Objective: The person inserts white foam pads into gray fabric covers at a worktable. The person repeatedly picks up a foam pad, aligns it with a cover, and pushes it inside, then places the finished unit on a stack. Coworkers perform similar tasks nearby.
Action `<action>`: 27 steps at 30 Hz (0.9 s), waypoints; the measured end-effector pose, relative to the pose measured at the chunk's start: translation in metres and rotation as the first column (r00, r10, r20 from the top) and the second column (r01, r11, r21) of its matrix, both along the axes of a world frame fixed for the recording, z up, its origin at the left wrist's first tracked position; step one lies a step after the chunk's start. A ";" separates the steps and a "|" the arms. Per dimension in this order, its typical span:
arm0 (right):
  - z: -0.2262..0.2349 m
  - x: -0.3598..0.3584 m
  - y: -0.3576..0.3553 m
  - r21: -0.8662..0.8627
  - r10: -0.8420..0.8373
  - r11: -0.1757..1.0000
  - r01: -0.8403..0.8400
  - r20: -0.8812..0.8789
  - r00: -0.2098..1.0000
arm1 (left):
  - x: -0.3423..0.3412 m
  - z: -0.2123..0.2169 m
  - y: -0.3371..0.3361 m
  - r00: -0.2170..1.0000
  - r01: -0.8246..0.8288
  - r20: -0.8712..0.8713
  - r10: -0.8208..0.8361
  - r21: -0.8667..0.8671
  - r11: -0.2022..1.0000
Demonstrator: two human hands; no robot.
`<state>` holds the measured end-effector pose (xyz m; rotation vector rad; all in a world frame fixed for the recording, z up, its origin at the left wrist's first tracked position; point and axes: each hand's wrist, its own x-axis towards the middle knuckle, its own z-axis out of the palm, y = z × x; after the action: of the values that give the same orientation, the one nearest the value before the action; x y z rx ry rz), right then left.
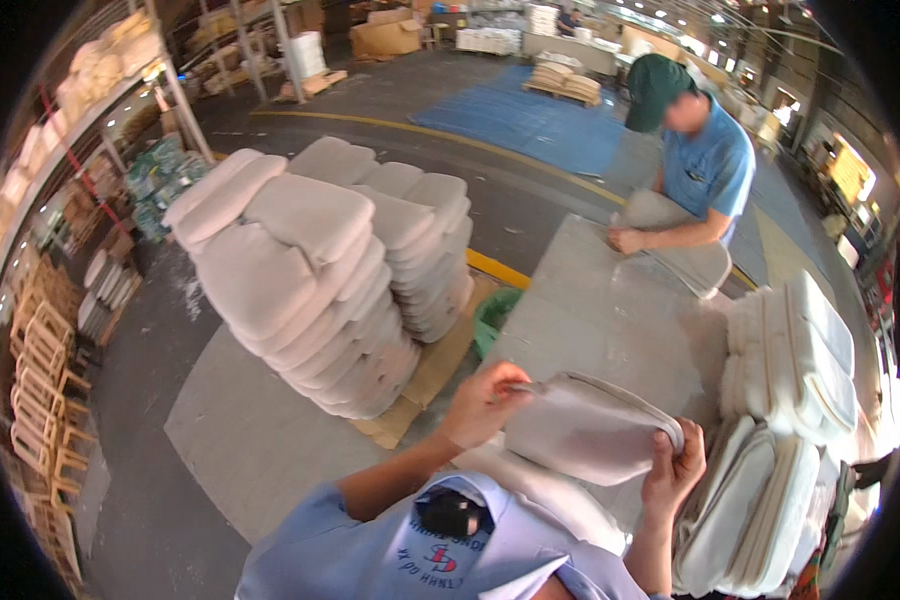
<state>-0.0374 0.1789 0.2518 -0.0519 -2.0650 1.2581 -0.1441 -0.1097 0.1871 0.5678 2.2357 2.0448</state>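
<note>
A pale grey seat cushion (pixel 592 440) is held up in front of my body, tilted over the near end of the table (pixel 610 310). At its left end my left hand (pixel 482 405) pinches the edge of the cover. My right hand (pixel 675 466) is wrapped round the right end, with its thumb on the near face and by the piped edge. Beneath the held cushion another pale cushion (pixel 530 487) lies partly hidden, close against my shirt. Whether a zip runs along the far edge is too small to tell.
Tall stacks of cushions (pixel 300 270) stand on cardboard (pixel 490 305) to the left. More piles (pixel 790 350) border the table's right side. Across the table a co-worker (pixel 705 150) handles another cushion (pixel 705 268). A green bag (pixel 492 318) hangs beside the table; wooden chair frames (pixel 45 400) line the far left.
</note>
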 end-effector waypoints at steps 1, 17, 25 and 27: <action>-0.001 -0.002 0.001 0.015 0.008 1.000 -0.008 -0.011 1.000 | 0.000 -0.003 0.001 0.999 -0.009 0.035 0.005 0.135 0.991; -0.019 -0.002 0.013 -0.063 -0.059 0.996 0.057 -0.036 0.998 | 0.005 -0.021 0.026 0.823 0.237 0.497 -0.276 0.142 0.961; -0.021 0.002 0.024 -0.254 -0.175 0.952 0.170 0.001 0.985 | -0.018 -0.006 0.023 0.996 0.079 0.029 -0.084 0.157 0.984; -0.023 0.001 0.027 -0.274 -0.156 0.951 0.142 -0.030 0.987 | -0.020 -0.005 0.024 0.964 0.194 0.130 -0.233 0.259 0.946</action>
<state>-0.0363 0.2059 0.2284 -0.2937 -1.7967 1.4231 -0.1640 -0.0855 0.1821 0.6095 1.7635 2.1788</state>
